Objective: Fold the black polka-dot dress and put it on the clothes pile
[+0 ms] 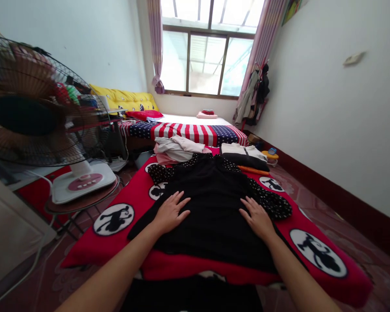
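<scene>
"So, working from the left, what could go wrong?"

"Far left, the fan (22, 115) stands on a round stool (62, 206). I can't tell for certain whether it's running; if it is, a draught might lift a loose edge of the black garment (211, 208)."

"Where exactly does that garment lie?"

"Spread over the middle of the red-covered worktop (87, 247), hem towards the near edge. Its left dotted sleeve (159, 174) sits bunched, just beside the heap of pale clothes (178, 148); a careless sweep there could drag the heap askew. Across the middle, a tug towards the near side might pull the hem over the edge."

"And the right?"

"The right dotted sleeve (271, 200) lies out towards that side, with the folded stack (245, 157) beyond it, far right. Uneven pressure from the two sides would probably ruck the cloth."

"Now the fingers?"

"On the left hand (171, 213) they're spread and nearly straight, palm down on the left part of the black cloth, gripping nothing I can see. The right hand (256, 219) matches it on the right part: fingers apart, touching the cloth, nothing pinched."
</scene>
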Demonstrator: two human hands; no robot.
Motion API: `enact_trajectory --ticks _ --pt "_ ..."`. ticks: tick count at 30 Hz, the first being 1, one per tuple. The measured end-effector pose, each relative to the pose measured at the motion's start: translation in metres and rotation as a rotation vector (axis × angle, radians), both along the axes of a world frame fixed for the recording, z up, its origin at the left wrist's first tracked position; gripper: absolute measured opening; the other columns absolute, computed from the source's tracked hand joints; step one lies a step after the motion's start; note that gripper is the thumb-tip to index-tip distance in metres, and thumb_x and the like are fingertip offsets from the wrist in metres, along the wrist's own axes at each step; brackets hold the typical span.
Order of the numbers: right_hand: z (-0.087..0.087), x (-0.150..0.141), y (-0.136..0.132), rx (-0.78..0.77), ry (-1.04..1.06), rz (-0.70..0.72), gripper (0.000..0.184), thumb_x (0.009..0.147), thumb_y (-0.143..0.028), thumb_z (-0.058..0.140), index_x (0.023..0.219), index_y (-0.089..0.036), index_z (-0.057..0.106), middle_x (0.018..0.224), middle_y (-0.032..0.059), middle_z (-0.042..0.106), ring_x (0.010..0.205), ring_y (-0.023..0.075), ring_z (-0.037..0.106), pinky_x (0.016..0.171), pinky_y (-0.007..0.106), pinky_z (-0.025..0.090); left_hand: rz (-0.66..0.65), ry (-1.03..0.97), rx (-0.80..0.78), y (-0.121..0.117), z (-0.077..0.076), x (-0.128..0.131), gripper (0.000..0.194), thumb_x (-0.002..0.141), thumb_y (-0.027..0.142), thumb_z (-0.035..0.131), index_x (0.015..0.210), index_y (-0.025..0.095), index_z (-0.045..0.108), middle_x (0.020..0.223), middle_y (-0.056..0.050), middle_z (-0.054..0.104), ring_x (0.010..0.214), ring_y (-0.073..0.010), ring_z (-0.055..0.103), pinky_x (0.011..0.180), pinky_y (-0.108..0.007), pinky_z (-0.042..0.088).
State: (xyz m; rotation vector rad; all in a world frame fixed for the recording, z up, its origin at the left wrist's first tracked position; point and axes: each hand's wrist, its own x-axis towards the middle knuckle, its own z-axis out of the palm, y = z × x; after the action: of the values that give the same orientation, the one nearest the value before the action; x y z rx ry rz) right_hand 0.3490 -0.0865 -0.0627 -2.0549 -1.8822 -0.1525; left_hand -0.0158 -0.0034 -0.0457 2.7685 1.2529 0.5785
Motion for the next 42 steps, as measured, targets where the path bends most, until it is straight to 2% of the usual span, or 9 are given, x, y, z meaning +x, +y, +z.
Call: enact_trajectory --ticks 11,26,32,34,37,39,42 --pt "-0.003 0.003 0.005 0.129 0.040 0.026 0.044 0.090 -0.042 0.046 0.124 -0.019 0.060 0.138 0.0094 0.053 0.131 0.0253 0.044 0.110 0.042 0.035 0.045 -0.013 0.023 0.000 0.001 0.004 0.048 0.090 0.049 0.047 0.134 0.030 0.052 0.147 -0.004 0.042 0.138 -0.0258 0.034 0.113 -0.042 0.029" --pt "0.000 0.000 0.005 0.111 0.028 0.012 0.042 0.090 -0.040 0.046 0.124 -0.019 0.060 0.137 0.0089 0.053 0.131 0.0248 0.044 0.110 0.041 0.035 0.039 -0.079 -0.005 -0.001 0.005 0.004 0.044 0.089 0.046 0.051 0.130 0.030 0.056 0.144 -0.005 0.046 0.136 -0.0264 0.037 0.112 -0.044 0.032" --pt "-0.003 -0.002 0.003 0.122 -0.006 0.012 0.042 0.092 -0.039 0.043 0.126 -0.019 0.058 0.139 0.0077 0.052 0.132 0.0248 0.043 0.109 0.043 0.036 0.005 -0.189 -0.098 0.001 0.007 0.000 0.038 0.088 0.042 0.054 0.122 0.028 0.063 0.141 -0.005 0.050 0.133 -0.0270 0.042 0.110 -0.045 0.034" --pt "-0.005 -0.001 0.003 0.126 -0.010 0.018 0.043 0.092 -0.040 0.043 0.126 -0.019 0.058 0.139 0.0076 0.051 0.132 0.0247 0.043 0.109 0.043 0.036 -0.002 -0.293 -0.160 0.014 0.013 -0.001 0.035 0.088 0.040 0.054 0.118 0.026 0.064 0.129 -0.005 0.061 0.123 -0.0250 0.053 0.105 -0.041 0.040" --pt "-0.008 0.000 0.002 0.140 -0.005 0.020 0.043 0.092 -0.041 0.043 0.127 -0.020 0.057 0.139 0.0070 0.051 0.132 0.0250 0.043 0.108 0.044 0.037 0.061 -0.482 -0.300 0.052 0.033 0.007 0.043 0.087 0.034 0.055 0.128 0.022 0.055 0.095 -0.004 0.073 0.085 -0.0190 0.070 0.084 -0.033 0.053" --pt "-0.010 0.000 0.002 0.149 0.002 0.023 0.043 0.092 -0.042 0.043 0.127 -0.022 0.057 0.140 0.0063 0.051 0.132 0.0254 0.042 0.107 0.045 0.038 0.174 -0.566 -0.406 0.086 0.050 0.020 0.052 0.087 0.029 0.055 0.137 0.021 0.045 0.082 -0.002 0.073 0.062 -0.0146 0.069 0.066 -0.026 0.055" --pt "-0.013 0.002 0.001 0.167 0.011 0.028 0.043 0.092 -0.044 0.043 0.127 -0.023 0.056 0.140 0.0053 0.051 0.133 0.0261 0.042 0.107 0.046 0.039 0.341 -0.575 -0.514 0.138 0.067 0.045 0.065 0.084 0.023 0.058 0.143 0.020 0.031 0.079 -0.004 0.074 0.051 -0.0126 0.066 0.051 -0.020 0.051"
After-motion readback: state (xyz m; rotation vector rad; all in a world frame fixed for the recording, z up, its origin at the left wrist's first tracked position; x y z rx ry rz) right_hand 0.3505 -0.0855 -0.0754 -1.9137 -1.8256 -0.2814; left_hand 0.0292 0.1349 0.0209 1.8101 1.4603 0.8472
